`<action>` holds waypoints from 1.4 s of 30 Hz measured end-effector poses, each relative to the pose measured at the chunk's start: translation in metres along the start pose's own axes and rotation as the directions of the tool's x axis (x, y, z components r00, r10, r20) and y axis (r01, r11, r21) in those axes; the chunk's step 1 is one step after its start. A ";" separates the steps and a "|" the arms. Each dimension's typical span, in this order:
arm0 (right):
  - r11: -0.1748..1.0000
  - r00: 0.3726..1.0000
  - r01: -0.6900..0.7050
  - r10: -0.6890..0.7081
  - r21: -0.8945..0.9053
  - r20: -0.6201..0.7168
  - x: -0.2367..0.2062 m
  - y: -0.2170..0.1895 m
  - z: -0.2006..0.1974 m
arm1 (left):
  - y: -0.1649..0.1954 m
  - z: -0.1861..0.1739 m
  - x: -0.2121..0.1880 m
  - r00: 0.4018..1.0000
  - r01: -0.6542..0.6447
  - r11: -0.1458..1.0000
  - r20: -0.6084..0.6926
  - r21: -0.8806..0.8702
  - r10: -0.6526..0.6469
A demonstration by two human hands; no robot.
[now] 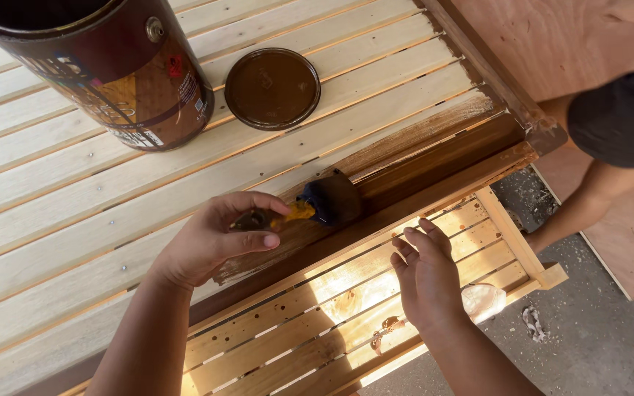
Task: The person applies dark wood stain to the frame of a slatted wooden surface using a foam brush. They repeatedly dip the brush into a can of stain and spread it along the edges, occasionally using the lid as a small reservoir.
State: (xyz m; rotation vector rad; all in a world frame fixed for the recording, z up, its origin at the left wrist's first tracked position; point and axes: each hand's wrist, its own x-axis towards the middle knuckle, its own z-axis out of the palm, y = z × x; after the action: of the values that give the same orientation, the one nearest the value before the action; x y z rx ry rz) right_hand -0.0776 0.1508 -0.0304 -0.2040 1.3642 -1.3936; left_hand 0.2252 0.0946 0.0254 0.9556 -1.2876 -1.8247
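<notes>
My left hand (210, 238) grips the yellow handle of a foam brush (324, 202), whose dark, stain-soaked head rests on a slat of the pale wooden slatted top (111, 191). The slats and edge around the brush (434, 158) are stained dark brown, while the others are bare wood. My right hand (427, 275) hovers just below the stained edge with its fingers curled and nothing in it, above a lower slatted shelf (317, 315).
A large open can of brown stain (104, 66) stands at the top left of the slats, with its round lid (272, 88) lying beside it. A plywood sheet (552, 37) and my legs (603, 169) are at the right, over a concrete floor (588, 337).
</notes>
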 end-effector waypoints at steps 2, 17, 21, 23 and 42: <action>1.000 0.999 0.013 -0.013 -0.003 -0.029 -0.005 -0.001 0.000 | 0.001 0.006 0.019 0.975 -0.081 0.989 -0.194 0.121 0.104; 0.959 0.963 0.218 -0.181 0.179 -0.202 -0.109 0.055 0.081 | -0.025 -0.103 -0.043 0.993 0.033 0.958 -0.119 0.286 0.002; 0.950 0.958 0.264 -0.236 0.169 -0.165 -0.116 0.066 0.106 | -0.008 -0.170 -0.115 0.964 0.253 0.933 -0.153 0.255 -0.219; 0.945 0.953 0.287 -0.265 0.159 -0.147 -0.113 0.066 0.115 | -0.006 -0.186 -0.137 0.926 0.370 0.897 -0.170 0.242 -0.336; 0.912 0.914 0.398 -0.383 0.104 -0.135 -0.047 0.021 0.124 | -0.023 -0.069 0.029 0.979 0.161 0.987 0.126 0.012 -0.161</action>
State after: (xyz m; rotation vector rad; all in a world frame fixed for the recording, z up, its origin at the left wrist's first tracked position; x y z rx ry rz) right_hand 0.0443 0.1199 0.0181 -0.3312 1.3660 -1.8476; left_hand 0.2679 0.0451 -0.0179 0.9830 -1.3210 -2.0374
